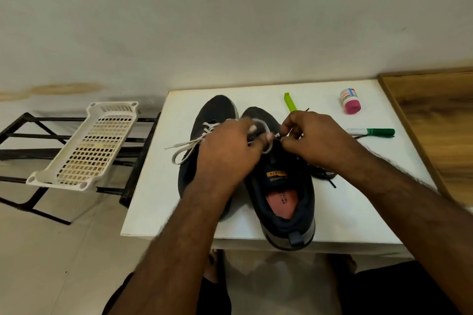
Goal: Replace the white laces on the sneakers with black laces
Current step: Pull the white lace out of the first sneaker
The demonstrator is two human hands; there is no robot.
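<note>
a white table stands against a pale wall, seen from above by the person sitting at it. to its left a black metal rack carries a white perforated plastic tray, tilted. at the right edge of view lies a wooden surface, partly cut off.

two dark sneakers sit side by side on the table, toes pointing away from the viewer. the left sneaker is mostly hidden by the left forearm; its white lace is threaded and tied, with a loop and loose end trailing over the table to the left. the right sneaker shows its open heel, a pink insole and an orange tongue label.

both hands meet over the laced front of the right sneaker. the left hand has curled fingers gripping a loop of white lace. the right hand pinches, thumb against fingertips, a small lace end that is blurred and hard to make out. a black lace lies on the table just right of this shoe, mostly hidden under the right wrist.

beyond the hands lie a lime green plastic tool, partly covered, a green marker, and a small white bottle with a pink cap
</note>
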